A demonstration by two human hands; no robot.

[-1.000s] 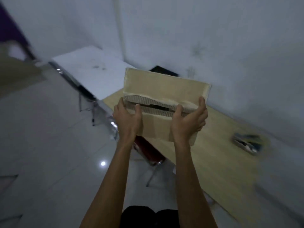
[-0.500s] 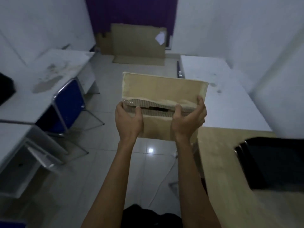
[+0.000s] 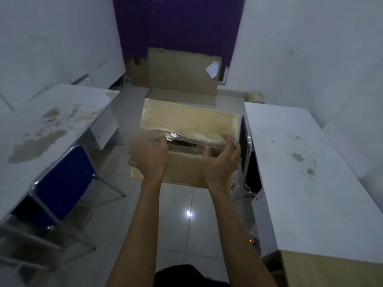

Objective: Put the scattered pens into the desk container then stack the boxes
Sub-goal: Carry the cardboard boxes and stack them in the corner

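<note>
While the left hand and right hand grip the cardboard box by its near edge, stacking seems underway; next it needs another box beneath, none visible.

The view has swung off the wall corner seen a second ago and now faces the purple wall squarely. The flat cardboard sheets leaning against it have come to centre. The dark object at right has left the view, and only a corner of the wooden surface remains at lower right. The cardboard box has dropped slightly and drifted left, and its lower left corner now shows beside the wrist. The left hand has blurred with motion, so its grip is unreadable.
</note>
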